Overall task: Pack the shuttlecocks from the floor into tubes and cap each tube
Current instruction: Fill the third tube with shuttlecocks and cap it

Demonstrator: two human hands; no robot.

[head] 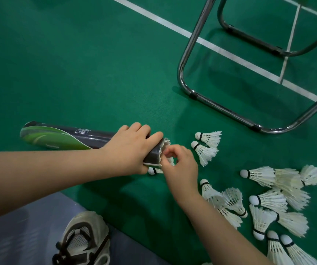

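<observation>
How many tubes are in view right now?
1. The tube points left across the green floor, the left hand gripping its open end; the right hand pinches a shuttlecock at its mouth. Others may be out of frame.

The single head-worn wide-angle camera looks steeply down from close above onto the green floor [77, 73].

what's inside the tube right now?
White shuttlecock feathers poke from the open mouth of the tube, pinched by the right hand; the left hand grips the tube there. Anything deeper is hidden by the opaque wall.
</observation>
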